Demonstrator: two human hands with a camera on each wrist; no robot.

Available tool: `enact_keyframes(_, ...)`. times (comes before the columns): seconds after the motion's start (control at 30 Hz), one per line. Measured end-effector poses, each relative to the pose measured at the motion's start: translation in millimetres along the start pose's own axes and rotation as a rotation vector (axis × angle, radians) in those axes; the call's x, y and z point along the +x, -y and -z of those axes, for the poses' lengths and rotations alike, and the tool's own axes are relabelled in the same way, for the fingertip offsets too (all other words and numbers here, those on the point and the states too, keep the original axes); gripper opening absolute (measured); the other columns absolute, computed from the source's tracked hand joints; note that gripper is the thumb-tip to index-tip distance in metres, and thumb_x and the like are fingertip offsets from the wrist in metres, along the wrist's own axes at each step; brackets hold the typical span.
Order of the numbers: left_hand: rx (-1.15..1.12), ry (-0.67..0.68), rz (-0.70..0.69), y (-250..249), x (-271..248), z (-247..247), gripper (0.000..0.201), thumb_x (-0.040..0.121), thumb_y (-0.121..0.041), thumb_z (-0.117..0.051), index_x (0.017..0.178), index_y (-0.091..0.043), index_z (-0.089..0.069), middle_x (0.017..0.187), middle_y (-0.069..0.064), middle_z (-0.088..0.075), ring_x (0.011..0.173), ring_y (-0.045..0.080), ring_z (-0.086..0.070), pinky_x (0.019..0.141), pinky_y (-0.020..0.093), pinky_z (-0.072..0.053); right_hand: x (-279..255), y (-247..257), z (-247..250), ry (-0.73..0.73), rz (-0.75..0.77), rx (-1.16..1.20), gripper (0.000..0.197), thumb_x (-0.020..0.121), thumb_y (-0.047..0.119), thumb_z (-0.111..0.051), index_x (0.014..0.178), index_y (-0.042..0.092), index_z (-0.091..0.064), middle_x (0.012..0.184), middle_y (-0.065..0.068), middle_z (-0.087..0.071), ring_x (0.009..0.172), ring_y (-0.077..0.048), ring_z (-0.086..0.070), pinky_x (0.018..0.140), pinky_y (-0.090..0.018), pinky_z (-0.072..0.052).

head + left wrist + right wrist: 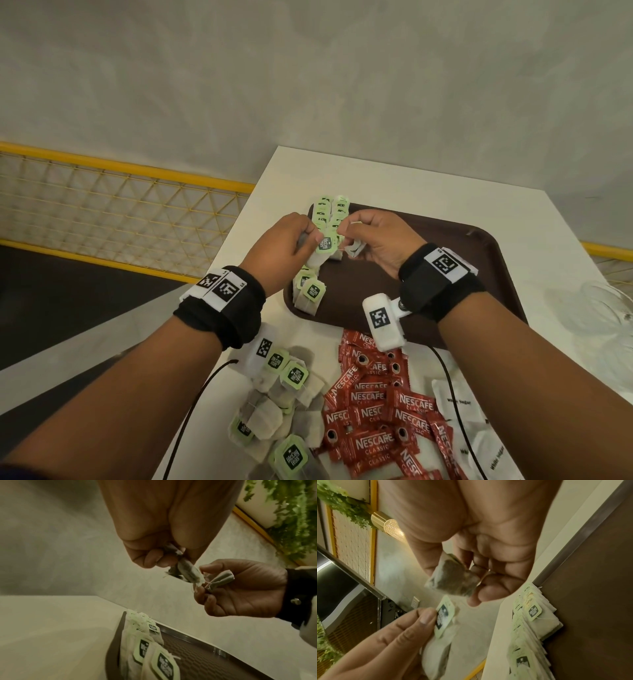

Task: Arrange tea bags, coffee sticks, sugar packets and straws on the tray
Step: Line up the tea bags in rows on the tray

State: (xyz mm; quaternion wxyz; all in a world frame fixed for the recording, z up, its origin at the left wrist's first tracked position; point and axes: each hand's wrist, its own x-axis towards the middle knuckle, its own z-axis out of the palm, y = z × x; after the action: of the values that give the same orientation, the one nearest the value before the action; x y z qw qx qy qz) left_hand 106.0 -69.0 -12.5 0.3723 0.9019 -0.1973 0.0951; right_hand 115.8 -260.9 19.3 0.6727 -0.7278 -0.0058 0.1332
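Tray (472,260) dark brown, tiny honeycomb bumps.
Tea bags (310,294) off-white, light green tags with dark middle.
Coffee sticks (373,407) red, white letters.
Sugar packets (455,401) white, black words.
Wrist bands (236,305) black, black-and-white square codes.
Table (565,240) white.
Railing (120,168) yellow.

I take this for a café or canteen seating area, not a home. I'm at a small white surface (428,205) set against a plain grey wall (308,75), with a brown serving tray (479,246) on it. Bulk single-serve stock lies there: tea bags (284,394), red coffee sticks (376,411), sugar packets (459,401). A yellow-framed mesh partition (120,205) runs beside it. Leafy greenery (291,513) and a round brass wall lamp (388,524) look decorative.
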Motion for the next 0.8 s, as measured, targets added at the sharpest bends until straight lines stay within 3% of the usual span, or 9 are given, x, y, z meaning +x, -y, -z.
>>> enact_keyframes(0.13,0.097,0.016,-0.066,-3,2,-1,0.015,0.1,-0.027,-0.05,0.095,-0.014,-0.057,0.093,-0.004,-0.05,0.084,0.01,-0.046,0.067,0.02,-0.029,5,-3,-5,-0.043,0.023,-0.091,0.01,0.089,0.005,-0.062,0.081,0.009,-0.066,0.062,-0.003,-0.058,0.062,-0.014,-0.059,0.059,-0.027,-0.046)
enact_keyframes(0.23,0.129,0.006,-0.076,-5,3,-2,0.016,0.099,-0.026,-0.052,0.095,-0.011,-0.058,0.093,-0.001,-0.051,0.085,0.015,-0.048,0.07,0.027,-0.035,7,-4,-9,-0.047,0.069,-0.139,0.011,0.088,0.004,-0.064,0.078,0.008,-0.067,0.059,0.001,-0.059,0.053,-0.009,-0.053,0.049,-0.019,-0.043)
enact_keyframes(0.3,0.145,-0.012,-0.055,-6,4,-4,0.016,0.099,-0.026,-0.053,0.094,-0.011,-0.058,0.092,0.0,-0.052,0.084,0.016,-0.049,0.071,0.03,-0.038,8,-5,-11,-0.056,0.104,-0.182,0.011,0.086,0.005,-0.065,0.077,0.009,-0.069,0.063,0.0,-0.062,0.057,-0.011,-0.054,0.056,-0.02,-0.044)
enact_keyframes(0.37,0.124,-0.043,-0.016,-6,6,-7,0.015,0.097,-0.026,-0.055,0.092,-0.012,-0.058,0.09,0.0,-0.052,0.082,0.015,-0.048,0.068,0.026,-0.033,11,-7,-12,-0.082,0.135,-0.221,0.011,0.084,0.006,-0.066,0.075,0.011,-0.071,0.07,-0.004,-0.065,0.067,-0.017,-0.056,0.066,-0.028,-0.046)
enact_keyframes(0.5,-0.066,-0.076,0.119,-13,8,-9,0.021,0.097,-0.027,-0.058,0.085,-0.01,-0.06,0.076,-0.003,-0.054,0.069,0.007,-0.047,0.059,0.021,-0.032,15,-9,-13,-0.126,0.167,-0.245,0.007,0.078,0.007,-0.067,0.074,0.009,-0.072,0.072,-0.008,-0.069,0.069,-0.015,-0.06,0.071,-0.032,-0.049)
enact_keyframes(0.6,-0.304,-0.031,0.243,-17,10,-10,0.025,0.099,-0.025,-0.054,0.085,-0.006,-0.063,0.072,-0.002,-0.058,0.066,0.01,-0.052,0.064,0.027,-0.041,18,-12,-12,-0.143,0.184,-0.221,0.007,0.08,0.006,-0.068,0.076,0.008,-0.073,0.075,-0.013,-0.069,0.07,-0.019,-0.061,0.075,-0.038,-0.052)
enact_keyframes(0.67,-0.419,-0.022,0.298,-19,10,-9,0.029,0.101,-0.022,-0.05,0.077,-0.009,-0.06,0.066,-0.001,-0.052,0.061,0.011,-0.047,0.062,0.028,-0.039,18,-13,-11,-0.151,0.192,-0.2,0.007,0.083,0.005,-0.067,0.078,0.007,-0.072,0.076,-0.011,-0.069,0.071,-0.019,-0.061,0.076,-0.037,-0.052)
enact_keyframes(0.8,-0.6,-0.02,0.406,-23,10,-7,0.034,0.102,-0.019,-0.046,0.07,-0.009,-0.053,0.058,-0.001,-0.043,0.051,0.007,-0.04,0.052,0.018,-0.035,15,-14,-11,-0.101,0.2,-0.144,0.008,0.085,0.003,-0.067,0.08,0.007,-0.072,0.077,-0.007,-0.068,0.072,-0.016,-0.061,0.073,-0.032,-0.052)
